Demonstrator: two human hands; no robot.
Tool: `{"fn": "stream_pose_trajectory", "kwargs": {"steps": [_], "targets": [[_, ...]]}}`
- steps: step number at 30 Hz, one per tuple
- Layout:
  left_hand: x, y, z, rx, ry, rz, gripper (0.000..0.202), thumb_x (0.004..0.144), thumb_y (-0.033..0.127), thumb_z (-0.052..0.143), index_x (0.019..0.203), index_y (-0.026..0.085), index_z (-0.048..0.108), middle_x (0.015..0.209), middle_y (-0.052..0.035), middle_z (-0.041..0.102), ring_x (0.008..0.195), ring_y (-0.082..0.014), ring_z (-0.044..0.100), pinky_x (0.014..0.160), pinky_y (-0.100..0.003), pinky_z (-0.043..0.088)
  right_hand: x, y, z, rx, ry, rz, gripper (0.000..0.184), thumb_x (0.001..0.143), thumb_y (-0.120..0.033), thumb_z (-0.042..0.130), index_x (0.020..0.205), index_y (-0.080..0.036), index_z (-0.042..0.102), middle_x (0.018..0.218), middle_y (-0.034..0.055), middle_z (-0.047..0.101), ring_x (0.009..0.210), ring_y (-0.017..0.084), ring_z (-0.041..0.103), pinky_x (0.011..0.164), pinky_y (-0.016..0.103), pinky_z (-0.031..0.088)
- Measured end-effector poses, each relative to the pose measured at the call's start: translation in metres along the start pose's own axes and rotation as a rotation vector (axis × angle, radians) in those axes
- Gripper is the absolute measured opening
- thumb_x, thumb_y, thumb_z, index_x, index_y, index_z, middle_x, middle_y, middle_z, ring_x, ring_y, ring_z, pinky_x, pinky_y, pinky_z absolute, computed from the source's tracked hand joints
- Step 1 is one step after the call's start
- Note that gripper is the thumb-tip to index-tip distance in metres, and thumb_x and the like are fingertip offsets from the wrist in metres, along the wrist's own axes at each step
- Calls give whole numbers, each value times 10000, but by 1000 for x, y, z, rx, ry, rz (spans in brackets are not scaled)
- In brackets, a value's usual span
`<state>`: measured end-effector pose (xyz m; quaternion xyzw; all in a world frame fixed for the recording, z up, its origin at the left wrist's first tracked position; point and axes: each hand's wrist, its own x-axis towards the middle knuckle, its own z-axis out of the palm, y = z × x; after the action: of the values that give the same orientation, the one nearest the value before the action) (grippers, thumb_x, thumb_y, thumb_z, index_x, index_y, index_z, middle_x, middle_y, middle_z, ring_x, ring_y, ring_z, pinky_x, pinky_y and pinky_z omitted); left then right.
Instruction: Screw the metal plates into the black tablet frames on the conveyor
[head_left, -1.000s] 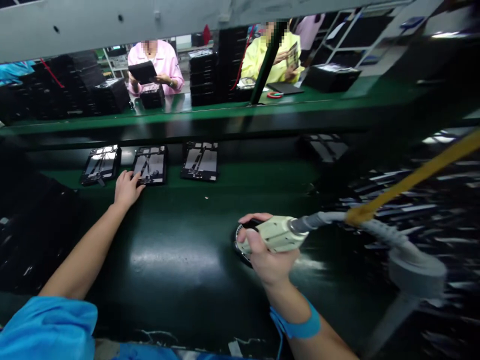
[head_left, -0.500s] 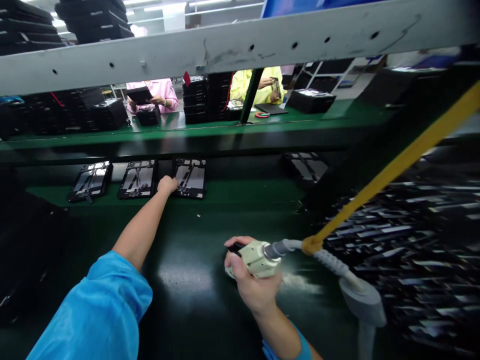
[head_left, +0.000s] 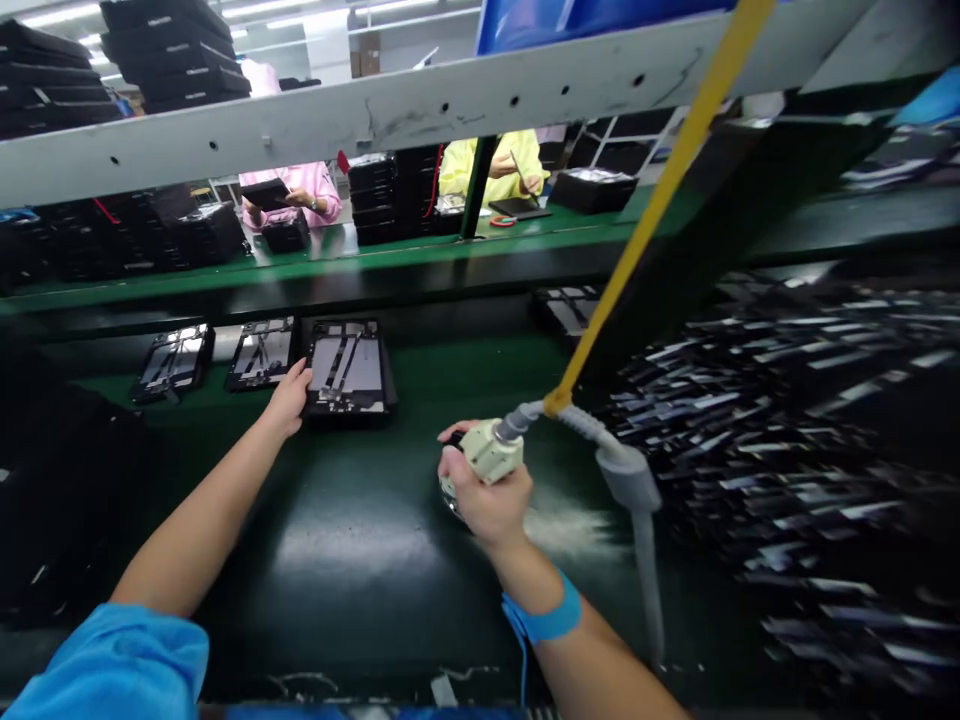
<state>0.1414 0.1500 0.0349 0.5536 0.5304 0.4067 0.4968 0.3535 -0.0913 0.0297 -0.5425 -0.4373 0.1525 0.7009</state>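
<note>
My right hand [head_left: 491, 495] hides part of the tool [head_left: 493, 450], and I can't tell how far my left fingers reach under the device [head_left: 356, 365]. The pile [head_left: 787, 450] on my right is blurred. The top edge crops the strap [head_left: 652, 210] and tray [head_left: 600, 20]; a beam [head_left: 315, 115] partly hides the person in yellow [head_left: 531, 155].

Wearer's hands: 2 tot., 1 L hand [head_left: 289, 405], 1 R hand [head_left: 491, 505]. Hand tool [head_left: 487, 452]: 1. Opened tablet-like units [head_left: 346, 365] on bench [head_left: 352, 540]: 4 vis., i.e. 3 grouped + 1 apart, partly hidden. Yellow strap [head_left: 652, 205]: 1. Blue wristband [head_left: 555, 612]: 1. Co-workers: min. 2, 1 in pink top [head_left: 324, 185], 1 in yellow top [head_left: 456, 170]. Orange ring [head_left: 493, 221]: 1. Blue bin [head_left: 600, 20]: 1. Pile pcs [head_left: 757, 420]: many, blurred, can't count.
</note>
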Motion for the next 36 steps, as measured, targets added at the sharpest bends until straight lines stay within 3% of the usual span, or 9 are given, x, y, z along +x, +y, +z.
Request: {"fn": "stream_pose_trajectory", "kwargs": {"steps": [3,7,11,15,19,21,25,31,36], "targets": [[-69,-21,-16,-100,-36,-99,530,1035,332,525,1553,235,471,1360,-104,696,1064,-207,739,973,-353,590,2,-3,4,23,18,-6,243,841,-309,755,1041,-199,671,894,34,748,686,170,707,606,287,577],[-155,-51,-22,-154,-68,-214,606,985,359,592,1567,248,461,1352,-102,705,1058,-239,749,932,-376,613,3,-5,9,40,39,-40,233,833,-313,761,1019,-205,673,900,32,746,756,187,726,671,314,599],[-202,-65,-24,60,-52,-134,567,1012,402,546,1549,229,490,1413,-125,658,1175,-277,704,996,-433,590,5,-3,11,54,68,-50,219,829,-311,757,1008,-214,677,891,27,737,798,202,730,702,344,614],[-216,-52,-44,564,-162,348,564,985,475,618,1488,226,564,1486,-162,573,1358,-339,574,1121,-532,501,7,-1,12,53,90,-56,224,835,-312,752,1028,-226,679,890,25,729,800,208,725,702,368,623],[-215,-31,-60,782,-591,835,434,990,332,649,1417,259,616,1415,-122,639,1377,-315,546,1166,-553,462,7,0,12,52,65,-61,202,843,-321,758,1009,-232,687,891,25,732,828,214,725,709,379,627],[-210,-26,-60,808,-727,920,364,1017,259,596,1379,254,637,1293,-111,700,1294,-286,603,1138,-542,489,6,0,12,60,52,-64,199,847,-324,760,1008,-232,690,897,25,734,836,215,726,711,380,627],[-202,-22,-52,796,-799,990,264,1029,190,546,1252,206,686,1099,-119,698,1096,-243,663,984,-448,582,4,-2,13,65,39,-54,225,840,-346,768,1012,-224,690,887,21,729,804,205,726,696,369,624],[-218,-24,-45,750,-720,1177,283,988,102,593,1267,143,626,1129,-147,695,1086,-249,655,978,-460,585,4,-5,11,65,28,-59,203,846,-343,764,1000,-229,696,892,22,732,813,205,730,697,362,631],[-232,-44,-41,789,-665,1218,295,979,86,609,1270,130,615,1120,-148,710,1083,-257,655,954,-459,600,4,-8,10,82,35,-60,195,848,-320,762,1012,-236,696,894,25,733,830,212,735,710,375,642]]}}
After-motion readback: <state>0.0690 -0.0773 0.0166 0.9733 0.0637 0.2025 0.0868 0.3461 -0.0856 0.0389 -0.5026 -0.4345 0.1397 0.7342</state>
